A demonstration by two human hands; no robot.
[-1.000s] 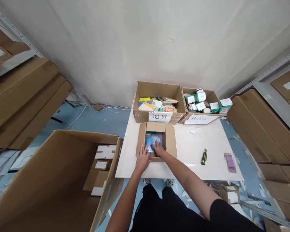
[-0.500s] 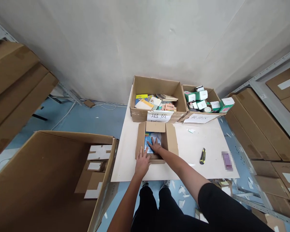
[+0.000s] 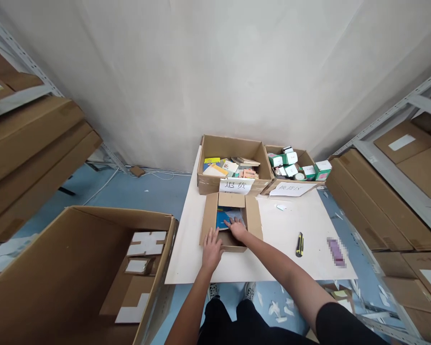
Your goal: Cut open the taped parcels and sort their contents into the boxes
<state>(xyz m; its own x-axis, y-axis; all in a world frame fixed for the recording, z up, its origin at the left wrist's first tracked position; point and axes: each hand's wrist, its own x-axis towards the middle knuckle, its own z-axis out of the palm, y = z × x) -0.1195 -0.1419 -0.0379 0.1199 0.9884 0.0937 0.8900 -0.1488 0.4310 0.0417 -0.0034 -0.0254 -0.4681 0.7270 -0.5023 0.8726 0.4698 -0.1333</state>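
A small open cardboard box [image 3: 253, 215] sits on the white table [image 3: 283, 230] in front of me. Inside it lies a blue packet [image 3: 222, 218] with a clear wrapper. My right hand [image 3: 237, 228] reaches into the box, fingers spread flat on the packet. My left hand [image 3: 211, 247] rests open on the box's near left corner and flap, fingers stretched forward.
Behind the small box stand two labelled cartons: one [image 3: 233, 146] with books and cards, one [image 3: 303, 155] with green-and-white boxes. A yellow-black utility knife [image 3: 300, 243] lies to the right. A large open carton [image 3: 75, 268] stands at my left. Shelves with flat cartons [image 3: 377, 206] flank both sides.
My right hand has drawn slightly back toward the near side of the box. The left hand stays on the box corner. The camera tilted, shifting the whole scene lower in view.
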